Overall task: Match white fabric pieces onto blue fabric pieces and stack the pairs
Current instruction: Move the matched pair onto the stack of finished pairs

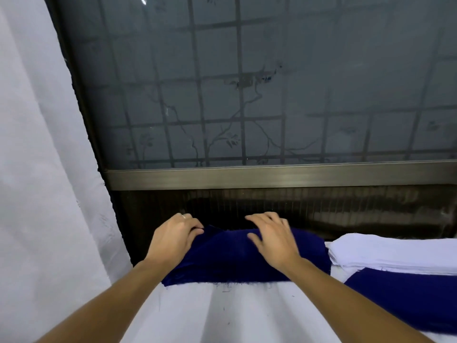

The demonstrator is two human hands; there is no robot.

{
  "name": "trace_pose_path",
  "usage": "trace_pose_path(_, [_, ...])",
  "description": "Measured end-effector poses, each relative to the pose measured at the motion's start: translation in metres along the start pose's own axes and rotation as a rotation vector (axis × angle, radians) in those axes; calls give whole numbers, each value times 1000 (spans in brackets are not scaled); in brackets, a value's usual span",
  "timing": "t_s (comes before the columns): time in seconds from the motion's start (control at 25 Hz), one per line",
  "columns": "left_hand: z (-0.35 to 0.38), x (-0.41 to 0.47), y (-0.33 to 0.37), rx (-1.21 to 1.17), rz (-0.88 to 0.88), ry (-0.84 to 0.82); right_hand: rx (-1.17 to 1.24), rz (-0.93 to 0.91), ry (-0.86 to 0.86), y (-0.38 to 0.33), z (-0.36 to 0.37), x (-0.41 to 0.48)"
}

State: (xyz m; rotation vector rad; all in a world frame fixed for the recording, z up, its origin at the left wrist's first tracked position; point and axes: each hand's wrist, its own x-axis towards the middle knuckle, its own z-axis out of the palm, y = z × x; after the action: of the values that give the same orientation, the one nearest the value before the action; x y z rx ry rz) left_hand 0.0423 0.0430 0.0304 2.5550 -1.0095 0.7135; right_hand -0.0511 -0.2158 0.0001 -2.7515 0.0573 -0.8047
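One frayed blue fabric piece [230,261]: left fingers [194,230] pinching edge, right fingers [262,220] spread.

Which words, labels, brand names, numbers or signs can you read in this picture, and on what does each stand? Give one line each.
No text can be read anywhere in this view.
blue fabric pile: plain, no label.
white fabric stack: plain, no label.
window glass: only a branch-and-leaf pattern and grid bars, no letters.
ring on the left hand: too small to show any marking.
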Motion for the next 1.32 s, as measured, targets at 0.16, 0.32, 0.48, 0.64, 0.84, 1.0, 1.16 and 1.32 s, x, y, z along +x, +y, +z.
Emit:
trace_pose_path(0.16, [-29,-11,31,-29,55,-11,159,-133,-58,-67,11,14])
trace_pose_path(0.32, [-59,-23,32,-109,13,41,112,-82,-44,-73,-4,8])
trace_pose_path(0.48, [-83,-28,26,-292,-157,133,78,-43,-14,-46,-36,-10])
trace_pose_path(0.64, [-103,-31,27,-425,-249,212,-25,65,-57,-11,-74,-36])
trace_pose_path(0.84, [-112,-44,34,-460,-312,230,-32,184,-75,23,-122,-83])
trace_pose_path(1.0, [-102,-64,42,-454,-400,174,44,343,-144,49,-149,-127])
trace_pose_path(1.16, [-78,-94,52,-523,-517,104,96,501,-176,77,-159,-171])
trace_pose_path(1.32, [-45,-126,73,-488,-528,14,299,659,-130,96,-157,-217])
